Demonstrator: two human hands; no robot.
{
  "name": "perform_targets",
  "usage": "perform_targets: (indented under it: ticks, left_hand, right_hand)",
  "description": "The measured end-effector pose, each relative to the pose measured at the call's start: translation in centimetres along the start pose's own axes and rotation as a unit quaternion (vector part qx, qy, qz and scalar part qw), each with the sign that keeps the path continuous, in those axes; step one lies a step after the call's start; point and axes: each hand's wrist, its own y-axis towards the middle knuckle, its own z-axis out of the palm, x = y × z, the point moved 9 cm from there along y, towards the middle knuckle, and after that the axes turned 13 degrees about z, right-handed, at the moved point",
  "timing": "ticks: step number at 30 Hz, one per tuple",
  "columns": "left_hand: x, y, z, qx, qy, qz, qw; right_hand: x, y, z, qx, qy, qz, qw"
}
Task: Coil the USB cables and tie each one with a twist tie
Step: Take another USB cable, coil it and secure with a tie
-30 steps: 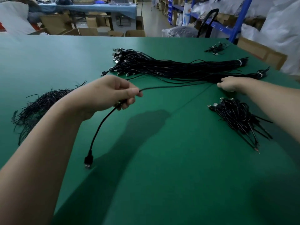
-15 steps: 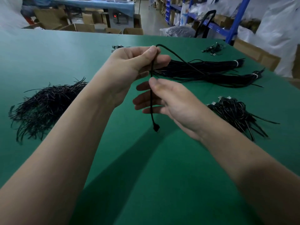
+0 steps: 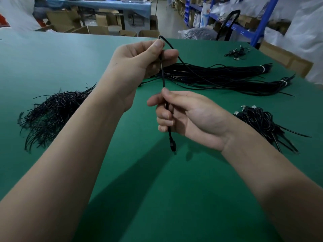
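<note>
I hold one black USB cable (image 3: 163,79) upright above the green table (image 3: 157,189). My left hand (image 3: 139,58) pinches it at the top, where it bends over and trails away to the right. Below it, my right hand (image 3: 183,117) grips the same cable, fingers curled round it. The cable's plug (image 3: 173,147) hangs just under my right hand. A pile of black twist ties (image 3: 54,110) lies at the left. Long bundles of uncoiled black cables (image 3: 218,75) stretch across the far side.
A heap of coiled, tied cables (image 3: 262,121) lies at the right. A few loose connectors (image 3: 236,53) sit near the far right edge. Beyond the table stand cardboard boxes (image 3: 97,29) and blue shelving (image 3: 260,23).
My left hand lifted the cable from low over the table to up in front of me. My right hand left the far bundle, came in and closed round the cable below the left hand.
</note>
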Motion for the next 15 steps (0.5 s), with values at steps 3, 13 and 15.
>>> perform_targets:
  ticks: [3,13,15]
  left_hand:
    - [0.0,0.1,-0.5,0.003,0.011,0.005,1.0]
    - [-0.4,-0.1,0.7,0.136,0.342,0.149,0.918]
    - [0.2,-1.2,3.1,0.25,0.305,0.139,0.908]
  right_hand:
    - [-0.6,-0.2,0.4,0.014,0.014,0.024,1.0]
    - [0.9,-1.6,-0.1,0.015,0.067,0.023,0.997]
    - [1.9,-2.2,-0.2,0.029,0.077,0.009,0.997]
